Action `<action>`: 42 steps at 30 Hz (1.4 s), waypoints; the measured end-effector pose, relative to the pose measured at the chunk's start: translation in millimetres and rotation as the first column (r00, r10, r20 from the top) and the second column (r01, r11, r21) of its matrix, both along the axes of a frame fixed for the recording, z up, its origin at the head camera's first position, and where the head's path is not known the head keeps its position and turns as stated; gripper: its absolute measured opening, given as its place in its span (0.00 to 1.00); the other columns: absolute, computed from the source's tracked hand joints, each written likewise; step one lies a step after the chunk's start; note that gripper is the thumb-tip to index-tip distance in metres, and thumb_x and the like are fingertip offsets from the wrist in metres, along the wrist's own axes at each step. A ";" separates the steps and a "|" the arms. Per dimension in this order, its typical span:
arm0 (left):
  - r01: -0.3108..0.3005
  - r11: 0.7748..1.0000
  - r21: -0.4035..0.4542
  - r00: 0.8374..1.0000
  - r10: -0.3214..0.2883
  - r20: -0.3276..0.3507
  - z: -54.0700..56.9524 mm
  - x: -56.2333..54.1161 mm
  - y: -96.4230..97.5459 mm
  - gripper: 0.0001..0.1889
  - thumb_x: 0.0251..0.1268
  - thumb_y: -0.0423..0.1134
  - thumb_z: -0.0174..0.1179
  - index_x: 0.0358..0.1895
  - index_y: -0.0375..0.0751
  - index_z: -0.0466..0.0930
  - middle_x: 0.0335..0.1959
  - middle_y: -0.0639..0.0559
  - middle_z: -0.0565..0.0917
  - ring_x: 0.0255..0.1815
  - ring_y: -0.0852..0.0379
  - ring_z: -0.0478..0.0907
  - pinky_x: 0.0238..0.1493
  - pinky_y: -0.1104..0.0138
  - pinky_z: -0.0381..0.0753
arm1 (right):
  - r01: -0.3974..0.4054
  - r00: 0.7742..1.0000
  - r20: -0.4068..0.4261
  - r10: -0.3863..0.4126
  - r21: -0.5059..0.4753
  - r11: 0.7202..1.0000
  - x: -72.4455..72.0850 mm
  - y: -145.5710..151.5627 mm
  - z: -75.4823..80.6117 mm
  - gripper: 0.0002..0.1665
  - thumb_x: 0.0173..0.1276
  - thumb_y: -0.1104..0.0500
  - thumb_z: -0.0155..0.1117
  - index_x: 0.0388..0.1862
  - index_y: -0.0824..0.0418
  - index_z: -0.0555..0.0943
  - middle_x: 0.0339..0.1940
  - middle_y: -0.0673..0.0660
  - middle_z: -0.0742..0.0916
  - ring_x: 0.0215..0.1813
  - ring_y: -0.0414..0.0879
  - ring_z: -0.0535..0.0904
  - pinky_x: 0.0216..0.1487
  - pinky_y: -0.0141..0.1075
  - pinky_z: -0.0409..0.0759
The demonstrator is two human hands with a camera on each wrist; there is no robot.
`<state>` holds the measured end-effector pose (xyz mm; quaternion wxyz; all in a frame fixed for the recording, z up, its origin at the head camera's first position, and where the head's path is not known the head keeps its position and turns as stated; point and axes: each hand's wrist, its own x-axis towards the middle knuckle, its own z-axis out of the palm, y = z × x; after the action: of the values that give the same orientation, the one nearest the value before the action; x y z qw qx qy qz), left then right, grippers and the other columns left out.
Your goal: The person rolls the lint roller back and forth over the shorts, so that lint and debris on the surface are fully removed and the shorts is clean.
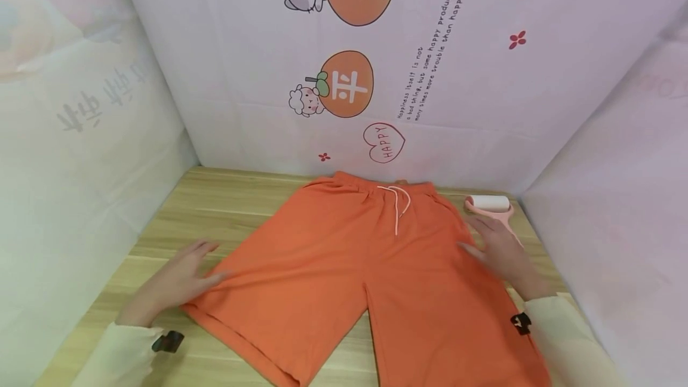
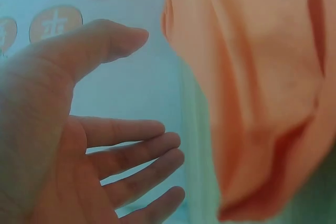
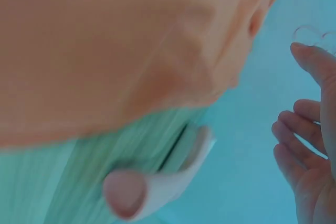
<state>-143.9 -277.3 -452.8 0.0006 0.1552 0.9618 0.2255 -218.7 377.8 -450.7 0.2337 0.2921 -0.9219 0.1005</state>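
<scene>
Orange shorts (image 1: 333,255) with a white drawstring (image 1: 397,208) lie spread on the wooden table, waistband toward the back wall. Over the left leg's outer edge is my left hand (image 1: 174,282), fingers extended and thumb apart. In the left wrist view that hand (image 2: 79,124) holds nothing, and the shorts (image 2: 252,93) appear beside its fingertips. My right hand (image 1: 502,252) hovers by the right side of the shorts, thumb spread from the fingers. The right wrist view shows this hand (image 3: 312,135) with relaxed fingers and nothing in them, apart from the shorts (image 3: 105,51).
A pink lint roller (image 1: 489,203) with a white roll lies at the table's back right corner, just beyond my right hand. Printed white sheets (image 1: 242,76) enclose the wooden table (image 1: 236,196) at the back and both sides.
</scene>
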 end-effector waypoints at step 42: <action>-0.050 0.987 0.154 0.962 0.006 0.274 -28.0 22.6 -41.1 0.12 0.78 0.48 0.63 0.44 0.41 0.84 0.34 0.57 0.85 0.32 0.69 0.76 0.34 0.70 0.76 | 0.208 0.973 0.097 -0.210 0.034 0.978 -35.0 95.7 -38.3 0.21 0.58 0.67 0.79 0.39 0.68 0.73 0.23 0.57 0.74 0.27 0.54 0.72 0.32 0.55 0.73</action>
<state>-121.3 -318.4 -480.8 0.1173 0.1084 0.9336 0.3207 -253.7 473.5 -489.0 0.1930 0.1908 -0.9592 0.0788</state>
